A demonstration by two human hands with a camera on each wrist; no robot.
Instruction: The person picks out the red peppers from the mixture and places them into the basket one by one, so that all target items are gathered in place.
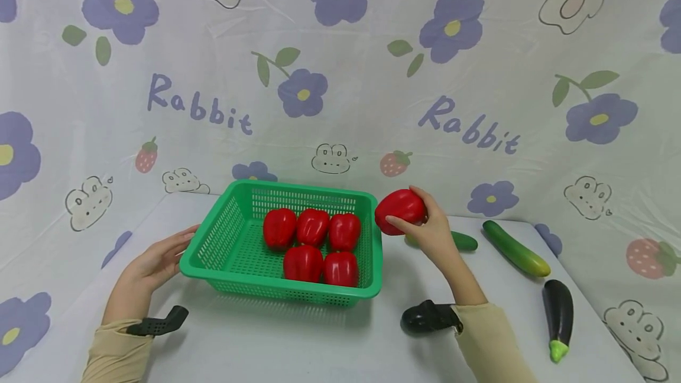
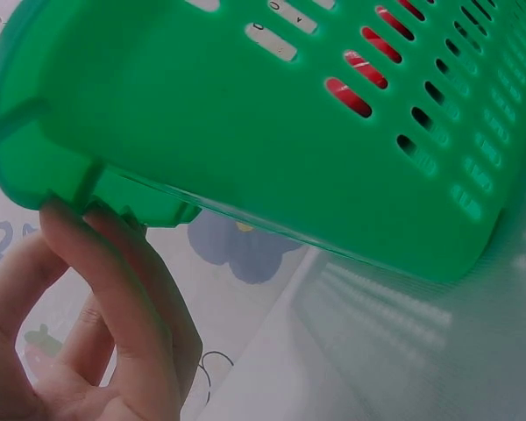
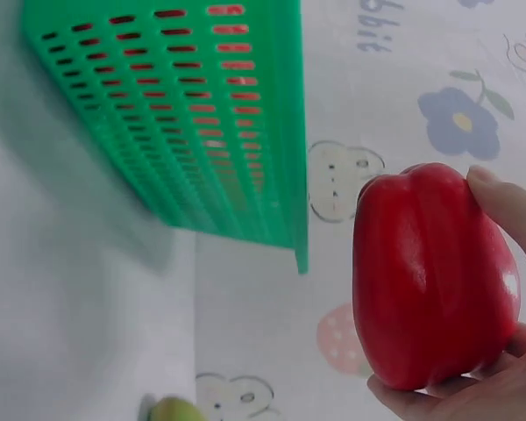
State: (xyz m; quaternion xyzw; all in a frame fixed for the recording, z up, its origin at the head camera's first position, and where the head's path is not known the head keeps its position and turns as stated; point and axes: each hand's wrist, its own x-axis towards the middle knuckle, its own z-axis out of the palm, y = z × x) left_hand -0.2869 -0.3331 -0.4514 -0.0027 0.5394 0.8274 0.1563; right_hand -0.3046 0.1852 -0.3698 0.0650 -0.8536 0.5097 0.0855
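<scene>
A green plastic basket (image 1: 287,290) with slotted sides stands in the middle, with several red bell peppers (image 1: 303,263) lying towards its right half. At its left end my left hand (image 1: 154,262) holds the rim; in the left wrist view, the curled fingers (image 2: 114,289) meet the underside of the basket's lip (image 2: 149,197). My right hand (image 1: 433,229) grips another red bell pepper (image 1: 396,208) between thumb and fingers, just beyond the basket's right rim and above the table. The right wrist view shows this pepper (image 3: 430,281) apart from the basket wall (image 3: 184,114).
Right of the basket, a green cucumber-like vegetable (image 1: 465,241) lies partly behind the right hand. Farther right are a larger green one with a yellowish end (image 1: 513,250) and a dark eggplant (image 1: 558,315). A patterned cloth (image 1: 351,123) hangs behind the white table (image 1: 276,341).
</scene>
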